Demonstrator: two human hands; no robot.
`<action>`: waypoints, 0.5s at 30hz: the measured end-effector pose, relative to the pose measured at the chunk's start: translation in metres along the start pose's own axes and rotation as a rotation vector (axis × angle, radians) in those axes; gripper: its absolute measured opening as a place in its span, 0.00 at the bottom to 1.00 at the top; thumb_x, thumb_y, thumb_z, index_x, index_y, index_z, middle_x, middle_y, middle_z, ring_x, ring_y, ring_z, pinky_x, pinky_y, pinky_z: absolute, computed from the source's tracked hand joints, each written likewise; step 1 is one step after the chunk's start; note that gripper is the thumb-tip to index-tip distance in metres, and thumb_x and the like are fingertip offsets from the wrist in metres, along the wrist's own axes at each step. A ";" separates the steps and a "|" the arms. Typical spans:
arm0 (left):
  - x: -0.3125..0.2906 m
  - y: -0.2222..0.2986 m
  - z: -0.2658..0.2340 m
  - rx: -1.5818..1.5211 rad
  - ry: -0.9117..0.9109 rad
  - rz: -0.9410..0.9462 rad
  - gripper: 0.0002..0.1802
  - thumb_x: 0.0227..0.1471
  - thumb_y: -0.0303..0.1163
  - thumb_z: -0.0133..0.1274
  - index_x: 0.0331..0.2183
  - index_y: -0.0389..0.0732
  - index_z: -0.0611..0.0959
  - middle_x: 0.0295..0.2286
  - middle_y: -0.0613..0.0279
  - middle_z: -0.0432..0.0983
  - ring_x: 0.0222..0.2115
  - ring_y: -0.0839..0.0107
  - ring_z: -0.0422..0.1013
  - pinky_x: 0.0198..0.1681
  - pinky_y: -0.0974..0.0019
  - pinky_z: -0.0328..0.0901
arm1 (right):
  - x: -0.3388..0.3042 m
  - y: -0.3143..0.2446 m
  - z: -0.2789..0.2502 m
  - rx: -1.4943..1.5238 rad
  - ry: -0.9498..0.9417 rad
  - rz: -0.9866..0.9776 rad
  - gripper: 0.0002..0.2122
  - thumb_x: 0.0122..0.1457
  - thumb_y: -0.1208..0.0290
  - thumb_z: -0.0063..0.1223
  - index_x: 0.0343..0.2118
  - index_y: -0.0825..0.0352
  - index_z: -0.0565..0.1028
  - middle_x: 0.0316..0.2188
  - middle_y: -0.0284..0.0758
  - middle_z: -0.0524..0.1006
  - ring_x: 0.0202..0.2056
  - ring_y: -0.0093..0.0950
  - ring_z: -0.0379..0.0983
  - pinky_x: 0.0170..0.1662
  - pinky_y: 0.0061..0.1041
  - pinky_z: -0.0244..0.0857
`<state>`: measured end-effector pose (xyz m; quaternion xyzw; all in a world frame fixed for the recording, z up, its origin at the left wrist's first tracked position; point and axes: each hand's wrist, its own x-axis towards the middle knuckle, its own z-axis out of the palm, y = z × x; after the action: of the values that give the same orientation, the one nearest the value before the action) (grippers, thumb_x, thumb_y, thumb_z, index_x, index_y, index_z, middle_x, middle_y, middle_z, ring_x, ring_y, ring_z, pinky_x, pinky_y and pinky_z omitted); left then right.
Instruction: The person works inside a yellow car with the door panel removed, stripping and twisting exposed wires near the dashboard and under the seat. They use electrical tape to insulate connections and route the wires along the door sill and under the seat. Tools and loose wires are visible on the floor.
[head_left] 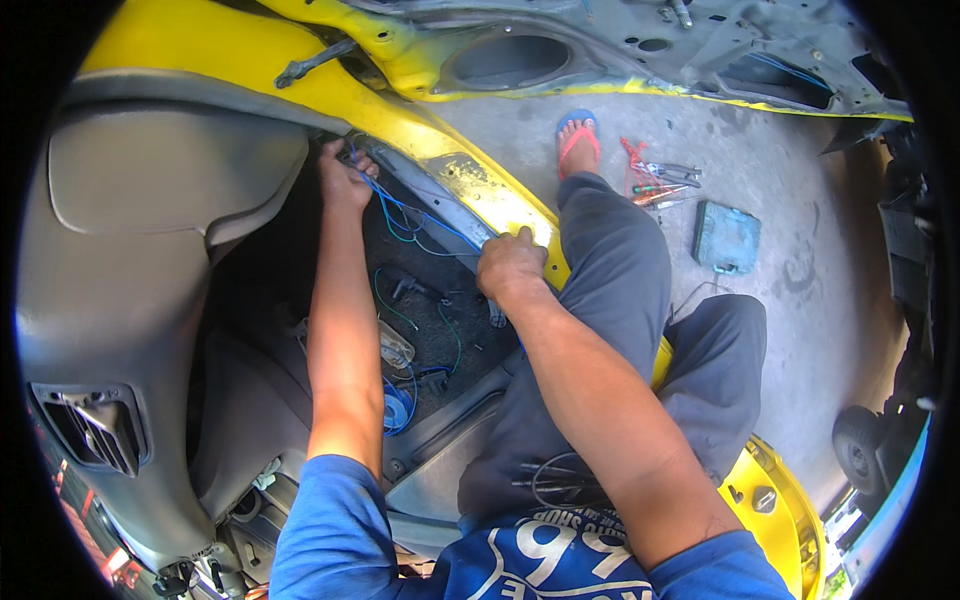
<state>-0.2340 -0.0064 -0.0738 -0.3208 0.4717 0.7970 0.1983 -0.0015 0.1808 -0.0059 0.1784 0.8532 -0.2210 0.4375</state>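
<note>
My left hand [347, 178] is closed around blue wires [430, 216] under the right end of the grey dashboard [150, 260]. From its fingers the wires run along the inside of the yellow door sill [480, 185], with a thin green wire looping below them. My right hand [512, 262] lies at the sill's inner edge, fingers curled. The blue wire runs up to that hand and appears gripped there; its fingertips are partly hidden.
The door [610, 60] stands wide at the far side. Pliers [670, 172] and a teal case [728, 237] lie on the concrete, past my sandalled foot [578, 145]. A blue wire spool [397, 408] and a black T-shaped part [412, 288] sit in the footwell.
</note>
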 end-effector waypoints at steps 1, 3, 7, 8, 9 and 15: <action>-0.005 0.003 0.002 -0.010 -0.009 0.021 0.13 0.62 0.39 0.47 0.30 0.41 0.70 0.20 0.67 0.60 0.16 0.74 0.56 0.21 0.67 0.53 | 0.001 0.000 0.000 -0.005 -0.002 -0.001 0.16 0.64 0.65 0.52 0.52 0.59 0.81 0.57 0.34 0.76 0.62 0.38 0.62 0.54 0.48 0.67; -0.011 0.013 0.004 0.142 -0.113 0.110 0.11 0.61 0.37 0.48 0.29 0.42 0.69 0.20 0.66 0.61 0.15 0.75 0.57 0.21 0.69 0.53 | 0.002 0.001 0.001 0.000 0.023 -0.026 0.16 0.64 0.64 0.51 0.53 0.59 0.81 0.57 0.34 0.76 0.62 0.38 0.62 0.53 0.49 0.67; -0.008 0.023 0.011 0.167 0.021 0.318 0.08 0.61 0.34 0.51 0.31 0.43 0.72 0.24 0.65 0.64 0.21 0.75 0.62 0.22 0.71 0.57 | 0.003 0.001 0.002 0.032 0.069 -0.067 0.17 0.63 0.66 0.53 0.53 0.59 0.80 0.58 0.34 0.74 0.64 0.39 0.61 0.57 0.49 0.65; -0.010 0.021 0.010 0.259 0.030 0.266 0.11 0.60 0.34 0.53 0.42 0.39 0.76 0.33 0.60 0.69 0.30 0.68 0.69 0.37 0.63 0.66 | 0.002 0.001 0.001 0.041 0.056 -0.064 0.17 0.62 0.66 0.53 0.53 0.59 0.80 0.59 0.34 0.74 0.64 0.39 0.60 0.58 0.48 0.65; -0.015 0.012 0.007 0.262 -0.015 0.267 0.19 0.60 0.36 0.54 0.49 0.38 0.74 0.41 0.57 0.70 0.39 0.65 0.69 0.47 0.60 0.64 | 0.003 0.000 0.000 0.049 0.006 -0.040 0.18 0.62 0.66 0.55 0.54 0.60 0.80 0.59 0.34 0.74 0.65 0.38 0.60 0.58 0.49 0.64; -0.107 -0.055 -0.051 0.379 0.279 0.337 0.43 0.59 0.50 0.57 0.66 0.37 0.62 0.59 0.46 0.66 0.60 0.58 0.65 0.53 0.61 0.64 | -0.001 0.002 -0.005 0.026 -0.026 0.006 0.19 0.62 0.66 0.55 0.55 0.62 0.79 0.60 0.34 0.73 0.66 0.39 0.58 0.59 0.48 0.65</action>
<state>-0.1071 -0.0264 -0.0509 -0.3018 0.6816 0.6645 0.0528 -0.0031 0.1846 -0.0027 0.1839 0.8440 -0.2332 0.4467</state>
